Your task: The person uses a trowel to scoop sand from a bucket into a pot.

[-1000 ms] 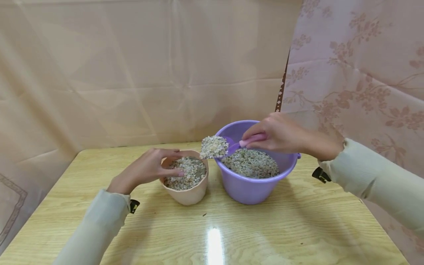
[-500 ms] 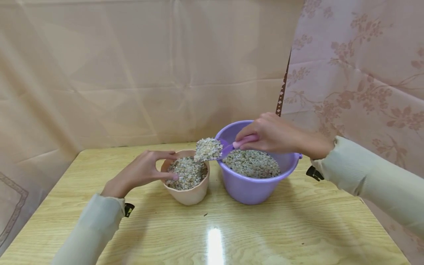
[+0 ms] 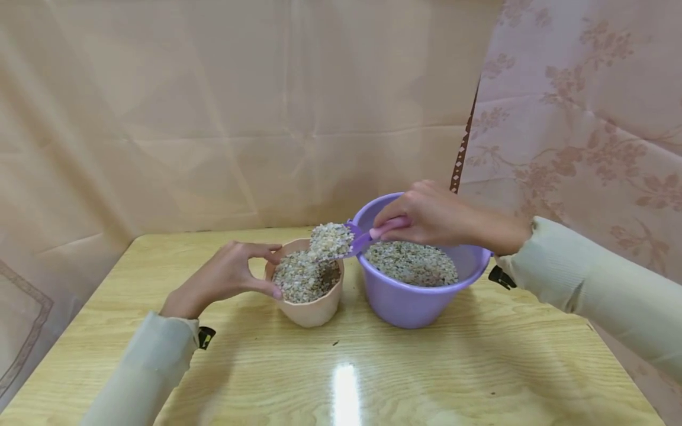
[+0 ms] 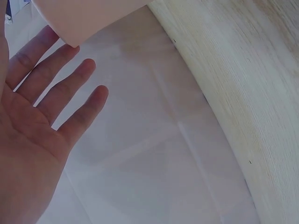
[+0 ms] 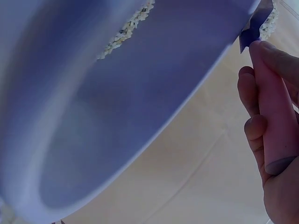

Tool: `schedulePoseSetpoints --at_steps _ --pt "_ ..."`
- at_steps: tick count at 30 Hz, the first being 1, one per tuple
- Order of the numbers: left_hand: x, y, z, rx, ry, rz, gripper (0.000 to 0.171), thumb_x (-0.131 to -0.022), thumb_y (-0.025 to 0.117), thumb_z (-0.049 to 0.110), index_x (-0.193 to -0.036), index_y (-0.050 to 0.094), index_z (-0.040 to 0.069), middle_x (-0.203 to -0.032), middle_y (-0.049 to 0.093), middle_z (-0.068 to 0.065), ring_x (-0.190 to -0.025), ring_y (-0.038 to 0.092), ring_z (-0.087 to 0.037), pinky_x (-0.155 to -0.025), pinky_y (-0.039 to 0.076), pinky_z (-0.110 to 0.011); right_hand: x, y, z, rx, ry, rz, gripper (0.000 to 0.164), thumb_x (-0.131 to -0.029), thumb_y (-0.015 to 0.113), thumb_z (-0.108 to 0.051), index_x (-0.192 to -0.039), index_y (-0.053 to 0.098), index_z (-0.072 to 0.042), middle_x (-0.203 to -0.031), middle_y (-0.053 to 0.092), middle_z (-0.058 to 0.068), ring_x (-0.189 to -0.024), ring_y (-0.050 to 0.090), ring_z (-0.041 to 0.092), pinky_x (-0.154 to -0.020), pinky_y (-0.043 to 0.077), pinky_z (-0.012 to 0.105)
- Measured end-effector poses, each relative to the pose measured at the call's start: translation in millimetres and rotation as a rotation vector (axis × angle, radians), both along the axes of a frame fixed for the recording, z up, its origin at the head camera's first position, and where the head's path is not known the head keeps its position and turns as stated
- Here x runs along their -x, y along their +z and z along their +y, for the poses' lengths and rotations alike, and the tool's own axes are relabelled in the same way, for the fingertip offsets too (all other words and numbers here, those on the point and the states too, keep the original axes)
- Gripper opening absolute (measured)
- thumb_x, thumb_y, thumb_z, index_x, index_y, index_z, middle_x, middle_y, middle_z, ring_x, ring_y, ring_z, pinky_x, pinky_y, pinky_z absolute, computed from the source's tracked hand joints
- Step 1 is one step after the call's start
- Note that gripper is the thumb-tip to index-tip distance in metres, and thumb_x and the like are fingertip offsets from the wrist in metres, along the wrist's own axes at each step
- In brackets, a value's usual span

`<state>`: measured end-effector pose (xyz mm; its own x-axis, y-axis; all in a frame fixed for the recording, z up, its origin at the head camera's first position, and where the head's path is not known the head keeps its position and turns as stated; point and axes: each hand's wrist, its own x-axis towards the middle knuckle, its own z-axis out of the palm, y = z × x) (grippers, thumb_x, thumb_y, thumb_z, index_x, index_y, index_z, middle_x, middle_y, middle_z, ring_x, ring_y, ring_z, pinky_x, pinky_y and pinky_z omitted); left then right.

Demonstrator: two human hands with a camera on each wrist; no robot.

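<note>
My right hand [image 3: 434, 214] grips the pink handle [image 5: 275, 112] of a small purple trowel [image 3: 361, 238]. Pale gravel [image 3: 330, 240] is heaped on its blade, over the right side of a peach plant pot [image 3: 310, 313]. More gravel [image 3: 299, 279] fills the pot almost to its rim. At the pot's left side, my left hand [image 3: 215, 279] touches it with thumb and fingers spread; the left wrist view shows the fingers [image 4: 77, 112] fairly straight beside the pot's wall [image 4: 88, 16]. A lilac bucket [image 3: 407, 306] containing gravel stands below my right hand.
Both containers stand side by side on a light wooden table [image 3: 298, 378]. Behind it hangs a beige cloth [image 3: 213, 118], with a floral pink curtain [image 3: 586, 130] at the right. A dark speck [image 3: 335, 343] lies before the pot.
The loaded trowel has moved left from the bucket's rim to over the pot. My left hand has drawn its thumb back from above the gravel to the pot's rim.
</note>
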<state>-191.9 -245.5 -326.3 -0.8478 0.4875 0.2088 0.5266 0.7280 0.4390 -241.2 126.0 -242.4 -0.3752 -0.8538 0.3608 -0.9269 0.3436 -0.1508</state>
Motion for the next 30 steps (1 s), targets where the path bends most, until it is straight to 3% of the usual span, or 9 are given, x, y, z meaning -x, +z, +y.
schedulePoseSetpoints --at_steps 6,10,15,18,22,25,27,30 --pt "-1.5 -1.7 0.8 0.010 -0.004 0.031 0.051 -0.060 0.087 0.058 -0.094 0.077 0.021 -0.130 0.066 -0.003 -0.110 0.066 -0.021 -0.080 0.048 -0.037 -2.1 2.3 -5.7 -0.018 0.006 0.010 0.009 -0.087 0.079 -0.028 -0.094 0.080 -0.023 -0.073 0.069 -0.020 -0.046 0.041 -0.004 -0.045 0.036 0.023" --pt "-2.2 -2.3 1.9 0.010 -0.002 0.045 0.049 -0.061 0.086 0.059 -0.091 0.077 0.021 -0.129 0.067 -0.004 -0.094 0.066 -0.014 -0.073 0.044 -0.033 -2.7 3.9 -8.5 -0.027 0.014 0.004 0.008 -0.087 0.078 -0.027 -0.094 0.080 -0.023 -0.073 0.068 -0.019 -0.047 0.040 -0.004 -0.045 0.035 0.023" --pt "-2.4 -3.4 3.0 0.008 0.001 0.049 0.043 -0.061 0.085 0.060 -0.082 0.074 0.024 -0.128 0.067 -0.005 -0.062 0.047 -0.006 -0.061 0.039 -0.028 -2.5 5.8 -11.0 -0.044 0.018 -0.003 0.009 -0.087 0.079 -0.024 -0.096 0.079 -0.023 -0.078 0.071 -0.019 -0.048 0.041 -0.003 -0.047 0.036 0.024" --pt "-1.8 -4.3 2.8 0.009 0.001 0.055 0.041 -0.062 0.084 0.060 -0.079 0.072 0.025 -0.128 0.067 -0.005 -0.056 0.038 -0.006 -0.057 0.036 -0.027 -2.2 6.1 -13.7 -0.062 0.024 -0.003 0.009 -0.087 0.079 -0.024 -0.096 0.079 -0.023 -0.080 0.071 -0.019 -0.049 0.042 -0.004 -0.048 0.037 0.025" --pt "-1.7 -4.9 3.2 0.012 -0.001 0.074 0.041 -0.062 0.083 0.061 -0.078 0.072 0.025 -0.127 0.067 -0.005 -0.063 0.051 -0.006 -0.060 0.038 -0.027 -2.3 7.1 -17.0 -0.079 0.026 -0.004 0.007 -0.087 0.078 -0.025 -0.094 0.079 -0.023 -0.076 0.068 -0.020 -0.051 0.043 -0.003 -0.050 0.037 0.027" --pt "-2.6 -3.8 3.6 0.019 -0.003 0.084 0.042 -0.062 0.084 0.061 -0.078 0.072 0.025 -0.127 0.067 -0.005 -0.088 0.068 -0.017 -0.065 0.041 -0.030 -2.7 8.7 -19.6 -0.096 0.018 -0.008 0.005 -0.088 0.078 -0.026 -0.093 0.078 -0.024 -0.071 0.064 -0.022 -0.051 0.042 -0.002 -0.051 0.037 0.027" --pt "-3.2 -2.7 3.8 0.026 -0.003 0.087 0.042 -0.061 0.084 0.061 -0.078 0.073 0.024 -0.127 0.068 -0.005 -0.109 0.067 -0.025 -0.068 0.042 -0.032 -2.7 9.8 -21.6 -0.115 0.015 -0.017 0.004 -0.089 0.077 -0.027 -0.092 0.078 -0.024 -0.068 0.062 -0.022 -0.051 0.042 -0.002 -0.051 0.036 0.027" --pt "-1.3 -1.5 5.2 0.038 -0.007 0.082 0.042 -0.060 0.085 0.060 -0.077 0.073 0.023 -0.127 0.068 -0.005 -0.121 0.061 -0.028 -0.070 0.042 -0.034 -2.0 10.3 -22.7 -0.144 0.006 -0.037 0.004 -0.090 0.076 -0.027 -0.090 0.078 -0.025 -0.066 0.061 -0.021 -0.050 0.041 -0.001 -0.050 0.035 0.027"
